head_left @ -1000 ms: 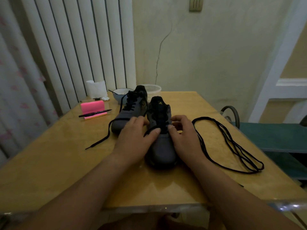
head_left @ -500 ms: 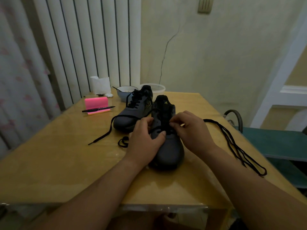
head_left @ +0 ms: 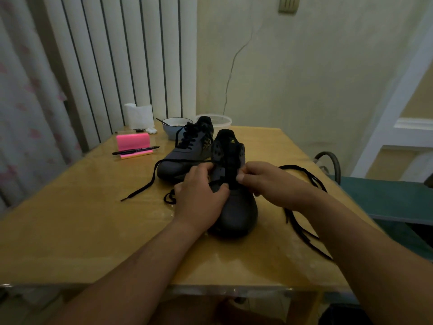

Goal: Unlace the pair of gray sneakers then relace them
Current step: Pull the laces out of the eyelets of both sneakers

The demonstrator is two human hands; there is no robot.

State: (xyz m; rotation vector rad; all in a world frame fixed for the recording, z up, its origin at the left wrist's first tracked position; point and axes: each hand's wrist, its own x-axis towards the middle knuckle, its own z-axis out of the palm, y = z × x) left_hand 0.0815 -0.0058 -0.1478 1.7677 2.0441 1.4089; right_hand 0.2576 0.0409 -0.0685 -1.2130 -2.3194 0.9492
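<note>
Black and limp, the lace wants pinching near its stiff tip; left hand grips the sneaker, right hand pinches lace.

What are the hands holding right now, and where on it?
The near sneaker, at its lace opening: left hand grips the left eyelet flap, right hand pinches the opposite edge. Whether anything else is pinched cannot be told.

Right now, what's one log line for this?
left hand: grips near sneaker | right hand: pinches its eyelets | far sneaker: laced | black lace: lies on table
</note>
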